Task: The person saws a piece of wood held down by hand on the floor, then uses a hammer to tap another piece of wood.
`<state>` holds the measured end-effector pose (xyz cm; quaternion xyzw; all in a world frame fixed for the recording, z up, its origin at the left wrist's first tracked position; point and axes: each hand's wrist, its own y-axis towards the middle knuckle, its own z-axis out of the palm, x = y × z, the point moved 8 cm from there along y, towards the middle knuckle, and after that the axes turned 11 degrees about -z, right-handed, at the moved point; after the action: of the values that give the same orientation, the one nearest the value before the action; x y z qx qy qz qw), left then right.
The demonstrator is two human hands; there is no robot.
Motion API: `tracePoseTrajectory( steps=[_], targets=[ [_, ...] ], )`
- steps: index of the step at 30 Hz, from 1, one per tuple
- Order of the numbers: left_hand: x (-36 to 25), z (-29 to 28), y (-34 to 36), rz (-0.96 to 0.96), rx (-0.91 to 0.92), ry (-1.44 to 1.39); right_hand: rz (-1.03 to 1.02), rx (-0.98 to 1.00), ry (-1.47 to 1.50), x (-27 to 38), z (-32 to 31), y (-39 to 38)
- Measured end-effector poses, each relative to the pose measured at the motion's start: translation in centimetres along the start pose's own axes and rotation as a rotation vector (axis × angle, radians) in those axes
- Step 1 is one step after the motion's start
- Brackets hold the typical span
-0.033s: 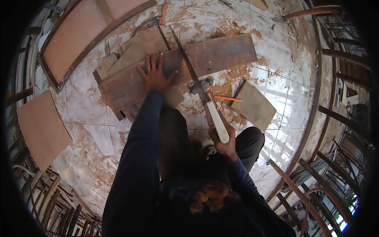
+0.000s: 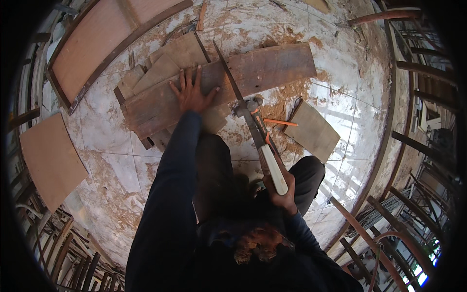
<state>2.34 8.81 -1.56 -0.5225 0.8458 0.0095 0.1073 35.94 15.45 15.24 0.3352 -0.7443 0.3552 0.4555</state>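
Observation:
My left hand [image 2: 191, 96] lies flat with fingers spread on a long dark wooden plank [image 2: 275, 67], pressing on its left half. The plank rests across thinner board pieces [image 2: 158, 73]. In my right hand [image 2: 284, 194] is the pale handle of a handsaw [image 2: 236, 90], held near my right knee. Its dark blade slants up and left across the plank, just right of my left hand. A hammer [image 2: 254, 103] lies on the floor below the plank, partly hidden by the saw. Beside it is a thin orange stick, perhaps a pencil [image 2: 282, 121].
A square board [image 2: 315, 130] lies on the floor to the right. Another brown board [image 2: 52, 158] is at the left, and a large framed panel [image 2: 97, 41] at the far left. Sawdust covers parts of the tiled floor [image 2: 114, 170]. Wooden frames [image 2: 413, 141] line the right side.
The saw has been drawn back toward me, with my right hand moving down and slightly right. My left hand and the plank have stayed in place.

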Motion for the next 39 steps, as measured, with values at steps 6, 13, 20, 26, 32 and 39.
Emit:
tracePoseTrajectory(
  steps=[6, 13, 20, 26, 32, 39],
  targets=[
    [-2.1, -0.4, 0.3, 0.029, 0.036, 0.009, 0.023, -0.118, 0.025, -0.9, -0.6, 1.1],
    [-1.7, -0.9, 0.2, 0.031, -0.044, 0.005, -0.015, -0.095, 0.006, -1.6, 0.6, 4.6],
    [-1.6, -0.5, 0.7, -0.005, 0.056, 0.021, 0.005, -0.131, 0.07, -0.2, -0.8, 0.9],
    [-2.4, 0.0, 0.1, 0.003, 0.054, 0.015, -0.108, -0.161, 0.003, -1.5, 0.8, 9.3],
    [-1.0, -0.3, 0.1, -0.024, 0.058, 0.002, 0.061, -0.092, 0.004, 1.8, -1.8, -3.3],
    [-3.6, -0.9, 1.0, 0.005, 0.02, 0.019, -0.174, -0.205, 0.035, -2.8, 1.4, 11.3]
  ],
)
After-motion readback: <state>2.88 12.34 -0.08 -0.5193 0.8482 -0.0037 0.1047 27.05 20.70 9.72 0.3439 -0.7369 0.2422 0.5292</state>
